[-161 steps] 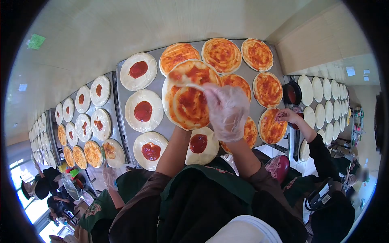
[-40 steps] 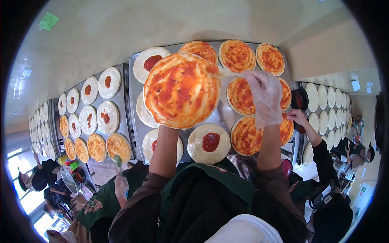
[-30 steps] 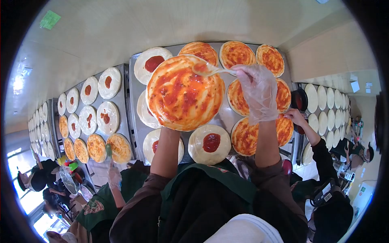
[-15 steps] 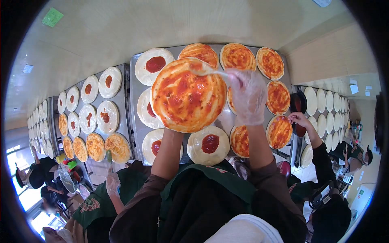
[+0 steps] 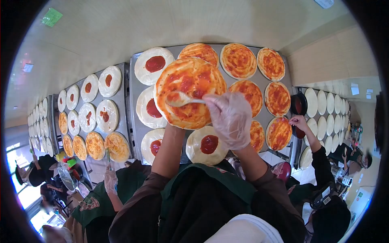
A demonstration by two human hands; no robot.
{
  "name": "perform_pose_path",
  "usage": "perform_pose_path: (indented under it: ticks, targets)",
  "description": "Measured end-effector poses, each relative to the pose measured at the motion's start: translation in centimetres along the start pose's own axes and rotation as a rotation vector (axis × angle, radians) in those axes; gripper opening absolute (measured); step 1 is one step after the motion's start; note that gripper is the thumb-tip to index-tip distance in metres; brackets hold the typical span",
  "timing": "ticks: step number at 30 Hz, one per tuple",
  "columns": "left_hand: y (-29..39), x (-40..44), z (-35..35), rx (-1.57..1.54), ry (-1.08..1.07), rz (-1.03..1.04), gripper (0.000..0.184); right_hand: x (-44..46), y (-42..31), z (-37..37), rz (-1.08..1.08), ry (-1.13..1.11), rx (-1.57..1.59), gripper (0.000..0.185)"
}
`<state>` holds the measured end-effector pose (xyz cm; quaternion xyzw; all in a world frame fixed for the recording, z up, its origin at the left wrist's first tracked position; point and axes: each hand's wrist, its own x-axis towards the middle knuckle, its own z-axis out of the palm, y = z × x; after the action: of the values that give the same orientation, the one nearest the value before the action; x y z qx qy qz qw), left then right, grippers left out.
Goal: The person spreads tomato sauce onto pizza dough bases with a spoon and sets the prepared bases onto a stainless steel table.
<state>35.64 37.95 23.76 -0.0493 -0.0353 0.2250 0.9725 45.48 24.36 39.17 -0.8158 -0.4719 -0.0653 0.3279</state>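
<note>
A round pizza base [image 5: 194,83] smeared with tomato sauce is held up above the tray [image 5: 259,65]. My left forearm [image 5: 168,150] reaches underneath it; the hand itself is hidden by the base it supports. In a clear plastic glove, my right hand [image 5: 231,118] is closed around the handle of a spoon [image 5: 180,99]. The spoon's bowl rests on the sauce in the left part of the base. Below, a plain dough round [image 5: 202,156] carries a pool of red sauce at its middle. Sauced bases [image 5: 239,60] lie behind and to the right.
Another tray [image 5: 125,105] of dough rounds stands on the left, where a co-worker's gloved hand [image 5: 111,180] works with a utensil. On the right, a co-worker's bare hand [image 5: 299,122] is near dark pans [image 5: 298,104]. More dough rounds [image 5: 311,101] line the far right.
My right hand has moved left and down with the spoon, from the base's upper right to its left part. The base has shifted slightly. The left co-worker's utensil has reached a base.
</note>
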Motion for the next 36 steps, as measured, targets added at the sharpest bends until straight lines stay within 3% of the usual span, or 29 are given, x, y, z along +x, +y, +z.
perform_pose_path:
  ticks: [3,4,7,11,12,15,16,19,22,25,26,29,32,36]
  targets:
    - [-0.4,0.0,0.2,0.002,-0.003,-0.004,0.06,2.6,3.8,0.8,0.069,0.123,-0.147,0.011]
    - [-0.5,0.2,0.2,0.001,-0.007,-0.008,0.06,3.6,4.8,1.0,0.129,0.162,0.041,0.013]
    - [-0.7,0.4,0.6,0.005,-0.022,-0.024,0.06,2.2,2.0,0.0,0.153,0.084,-0.008,0.013]
    - [-1.2,0.8,1.0,0.008,-0.042,-0.041,0.06,-0.7,0.5,0.7,-0.046,0.055,0.054,0.013]
    - [-1.4,0.8,1.1,0.009,-0.047,-0.043,0.06,0.2,0.7,-0.1,-0.004,0.02,-0.053,0.012]
    - [-2.1,0.9,1.5,0.011,-0.071,-0.056,0.06,3.3,4.5,1.8,0.129,0.273,0.107,0.01]
    - [-2.4,1.0,1.7,0.014,-0.081,-0.053,0.06,3.6,4.5,1.7,0.228,0.272,0.329,0.011]
    - [-2.5,1.4,1.3,-0.004,-0.07,-0.07,0.059,1.7,1.4,-0.4,0.107,0.026,-0.059,0.014]
    - [-2.4,1.6,0.9,-0.047,-0.022,-0.139,0.06,1.0,0.6,-0.4,0.06,0.018,-0.035,0.015]
    - [-2.8,1.2,1.0,-0.001,-0.032,-0.136,0.06,3.5,4.3,1.2,0.166,0.228,0.067,0.013]
    - [-2.8,1.4,0.9,0.016,-0.033,-0.134,0.059,3.7,5.1,2.0,0.312,0.228,0.423,0.012]
    - [-2.5,1.6,0.1,0.031,-0.01,-0.141,0.058,2.3,1.7,-0.5,0.124,0.051,-0.03,0.014]
    - [-2.4,1.7,0.1,0.014,-0.02,-0.117,0.057,0.8,0.5,-0.3,0.075,0.004,0.004,0.013]
    - [-2.5,1.7,0.8,-0.027,-0.021,-0.133,0.059,2.7,5.5,1.8,0.301,0.275,0.235,0.009]
